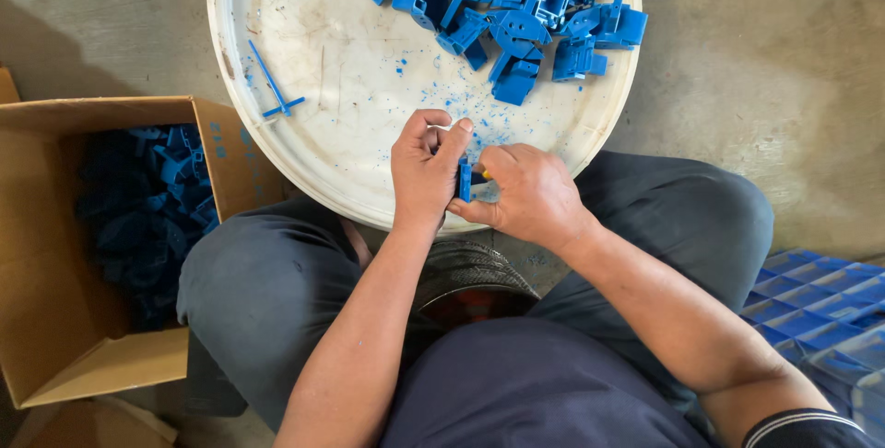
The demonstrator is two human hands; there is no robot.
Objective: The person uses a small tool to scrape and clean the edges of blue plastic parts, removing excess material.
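My left hand (pixel 425 167) and my right hand (pixel 527 194) meet over the near rim of a round white tray (pixel 304 162), both closed on one small blue plastic part (pixel 465 181) held between them. My fingers hide most of the part. A pile of similar blue plastic parts (pixel 516 5) lies at the far side of the tray, apart from my hands. Small blue shavings are scattered on the tray just beyond my fingers.
A thin blue plastic sprue (pixel 274 87) lies on the tray's left part. An open cardboard box (pixel 55 337) at my left holds several blue parts (pixel 147 208). A blue crate (pixel 820 305) sits at my right. My knees flank the tray on a concrete floor.
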